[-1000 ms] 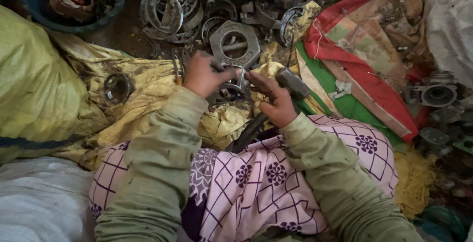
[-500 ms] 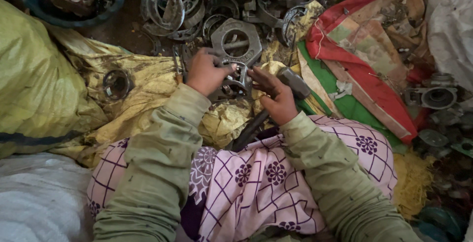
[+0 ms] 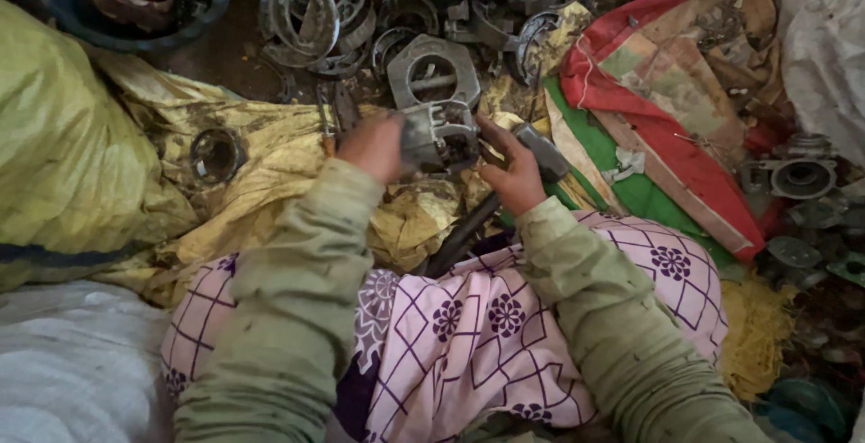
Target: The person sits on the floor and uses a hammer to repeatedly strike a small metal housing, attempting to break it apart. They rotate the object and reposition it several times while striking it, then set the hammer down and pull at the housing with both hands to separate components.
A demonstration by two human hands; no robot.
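A person sits on the ground amid scrap, seen from above. The floor is dark, dirty earth, almost wholly covered. The largest thing is a bulging yellow-green sack (image 3: 63, 137) at the left, with a pale grey-white sack (image 3: 72, 371) below it. A crumpled, grimy yellow sheet (image 3: 261, 164) spreads from the sack toward the middle, and a small metal ring (image 3: 214, 155) lies on it. At the right lies a folded woven cloth (image 3: 667, 109) in red, green and tan. Across the top is a heap of dark metal rings and brackets (image 3: 360, 10), with a blue basin (image 3: 135, 1) at the top left corner. A grey metal housing with a round opening (image 3: 797, 173) sits at the right edge.

The person's lap is covered by a pink cloth with purple lines and flowers (image 3: 468, 335), and both sleeves are dull olive green.

The left hand (image 3: 371, 144) is clamped on a grey metal part (image 3: 439, 137), which is raised just above the yellow sheet, between the two hands. The right hand (image 3: 512, 165) has its fingers wrapped around the handle of a hammer (image 3: 487, 204), with fingertips also touching the part; the hammer head lies just right of the hand.

Compared with half a second ago, the metal part sits higher and more upright between the hands, now partly covering the large hexagonal ring (image 3: 432, 66) behind it. The hammer is held much as before.
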